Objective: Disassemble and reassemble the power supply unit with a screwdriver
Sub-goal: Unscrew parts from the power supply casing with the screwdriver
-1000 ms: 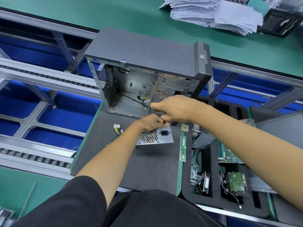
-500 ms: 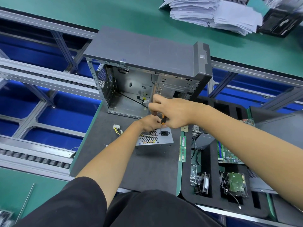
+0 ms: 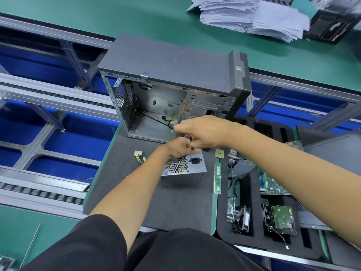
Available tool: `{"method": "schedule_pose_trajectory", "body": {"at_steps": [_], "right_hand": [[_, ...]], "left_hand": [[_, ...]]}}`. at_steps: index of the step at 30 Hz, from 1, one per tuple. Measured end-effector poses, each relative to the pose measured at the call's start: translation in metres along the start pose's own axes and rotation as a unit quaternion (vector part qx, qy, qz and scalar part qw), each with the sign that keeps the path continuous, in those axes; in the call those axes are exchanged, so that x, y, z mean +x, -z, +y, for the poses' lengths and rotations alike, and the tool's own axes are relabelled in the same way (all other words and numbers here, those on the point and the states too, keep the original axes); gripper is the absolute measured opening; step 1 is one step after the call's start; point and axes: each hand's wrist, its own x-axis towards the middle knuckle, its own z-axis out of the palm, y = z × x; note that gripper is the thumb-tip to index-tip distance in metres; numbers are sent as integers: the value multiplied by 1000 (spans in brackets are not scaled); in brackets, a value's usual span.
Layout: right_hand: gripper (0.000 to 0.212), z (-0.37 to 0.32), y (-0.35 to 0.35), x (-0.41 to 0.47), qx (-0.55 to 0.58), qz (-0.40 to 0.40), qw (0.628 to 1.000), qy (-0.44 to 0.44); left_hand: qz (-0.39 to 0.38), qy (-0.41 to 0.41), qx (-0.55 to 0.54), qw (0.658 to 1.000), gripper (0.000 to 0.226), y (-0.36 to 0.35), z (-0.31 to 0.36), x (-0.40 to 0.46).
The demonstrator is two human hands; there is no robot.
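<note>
My right hand (image 3: 203, 132) has its fingers curled around the orange-and-black handle of the screwdriver (image 3: 191, 145), shaft pointing down, tip on the upward-facing panel of the power supply unit (image 3: 184, 169) just left of its black mains socket. My left hand (image 3: 178, 148) rests on the far edge of that unit with fingers bent over it; whether they truly clamp it I cannot tell, since the right hand covers them. The unit sits on the dark grey mat (image 3: 136, 192), honeycomb vent grille up, directly in front of the open computer case (image 3: 172, 75). The case stands with its side open toward me; inside I see bare metal walls, a drive cage and a loose black cable with a yellow connector (image 3: 172, 119). A white connector with yellow wires (image 3: 139, 155) lies on the mat left of the unit. Right of the unit lie a memory module (image 3: 217, 178) and a small square processor chip (image 3: 219, 153). The black foam tray (image 3: 254, 227) at my right holds a green motherboard (image 3: 271, 182), a hard drive (image 3: 281, 217) with a trailing cable, and a small fan (image 3: 243, 217), each in its own recess. A stack of papers (image 3: 254, 16) sits on the green table (image 3: 97, 16) beyond the case.
</note>
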Motion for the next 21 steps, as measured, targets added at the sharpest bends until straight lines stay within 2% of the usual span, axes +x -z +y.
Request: {"method": "schedule_pose_trajectory", "body": {"at_steps": [2,3,6,8,12,17,19,21], "right_hand": [[13,3,-2,1,-66,9,998,-5],[13,3,-3,0,-52,7,999,-10],[37,-1,-1,-2,99,-4,995,-28],[36,-1,0,-3,130,0,991,-32],[22,5,-4,-7,4,38,999,-28],[32,-1,-2,-8,127,10,992,-18],[30,0,-1,-8,94,12,995,-25],[27,2,-1,-7,7,19,999,-26]], "left_hand": [[-14,-18,-27,999,48,1,1,0],[-22,-19,-39,999,50,2,2,-1],[-23,-13,-60,998,54,1,-1,2],[-35,-24,-90,995,49,0,-4,2],[-44,-5,-117,992,43,4,-3,0],[-46,6,-106,993,55,5,-4,1],[-48,5,-107,993,53,5,-4,1],[-43,6,-118,992,48,6,-3,0]]}}
